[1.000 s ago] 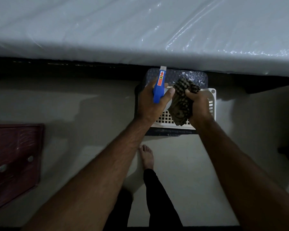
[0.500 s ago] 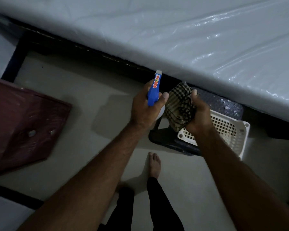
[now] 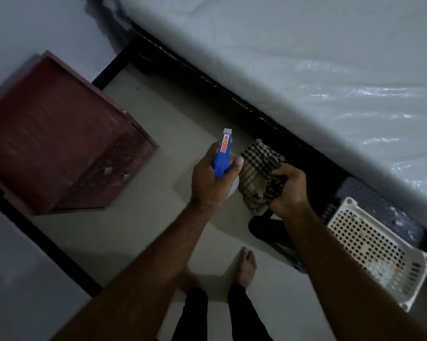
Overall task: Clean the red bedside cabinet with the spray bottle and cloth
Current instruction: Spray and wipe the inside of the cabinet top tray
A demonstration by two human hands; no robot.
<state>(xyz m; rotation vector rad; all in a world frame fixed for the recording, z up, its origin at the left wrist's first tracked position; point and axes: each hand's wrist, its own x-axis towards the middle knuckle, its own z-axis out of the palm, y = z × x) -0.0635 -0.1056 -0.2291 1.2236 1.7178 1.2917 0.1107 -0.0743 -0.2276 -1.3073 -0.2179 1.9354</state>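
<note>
- gripping the spray bottle [image 3: 222, 156] by its blue head, the left hand [image 3: 212, 183] has its fingers wrapped round the neck and the thumb laid along the side. whether a finger rests on the trigger cannot be told.
- the right hand [image 3: 290, 190] clutches the checked cloth [image 3: 259, 173], bunched in a closed fist just beside the bottle. both are held in the air above the floor [image 3: 173, 114].
- the red bedside cabinet [image 3: 59, 143] stands well apart to the left, against the wall, with its two knobs [image 3: 108, 171] on the side nearer the person. its surface is too blurred to show whether it is wet.
- the nozzle points toward the bed frame rather than the cabinet, so a squeeze now would likely mist the plastic-wrapped mattress [image 3: 306, 70] or the floor.
- spray landing on the floor could make it slippery for the bare foot [image 3: 247, 267].
- the room is dim, so streaks or missed patches on the dark red top may be hard to spot.
- the white basket [image 3: 369, 252] sits near the right arm by the bed, and a careless step while turning could catch it.
</note>
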